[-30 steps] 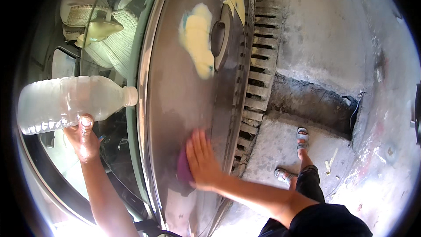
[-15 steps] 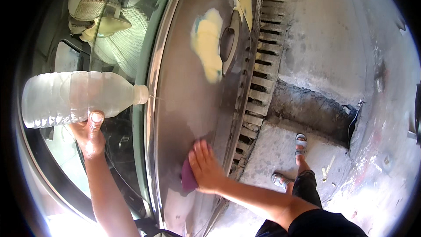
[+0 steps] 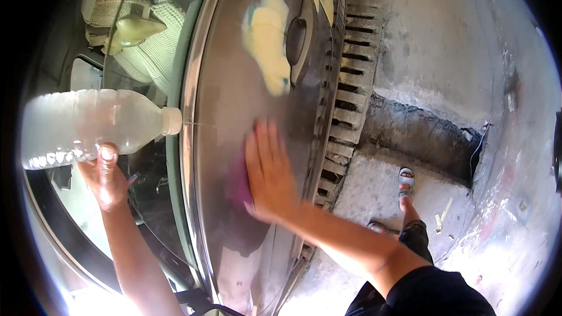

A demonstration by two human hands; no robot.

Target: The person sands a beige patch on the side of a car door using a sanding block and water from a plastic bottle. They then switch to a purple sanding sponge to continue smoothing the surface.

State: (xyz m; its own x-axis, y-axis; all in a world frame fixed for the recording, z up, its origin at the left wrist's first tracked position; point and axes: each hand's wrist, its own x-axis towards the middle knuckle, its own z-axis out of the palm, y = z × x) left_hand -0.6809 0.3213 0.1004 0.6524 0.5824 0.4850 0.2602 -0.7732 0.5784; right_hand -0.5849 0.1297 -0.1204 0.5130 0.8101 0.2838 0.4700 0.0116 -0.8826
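Note:
A clear plastic water bottle (image 3: 88,123) lies sideways in my left hand (image 3: 107,177), its white cap (image 3: 172,121) facing the car door (image 3: 222,93). A thin jet of water comes from the cap onto the brown-grey paint. Flat against the door, my right hand (image 3: 268,175) presses a purple sheet (image 3: 236,182) that looks like sandpaper. Motion blurs its fingers and the sheet, which is partly hidden under the palm. Beyond that hand, a pale yellow filler patch (image 3: 270,44) sits beside the door handle (image 3: 304,41). Below the hand the paint looks wet.
The car window (image 3: 149,158) is at the left, with a light seat cover (image 3: 158,52) behind the glass. Right of the door runs a slotted drain grate (image 3: 346,111). A rectangular pit (image 3: 421,134) opens in the concrete floor, near my sandaled foot (image 3: 405,181).
My right hand has slid up the door with the purple sheet, toward the filler patch. The bottle has shifted slightly left and up in the picture, as have the car's parts.

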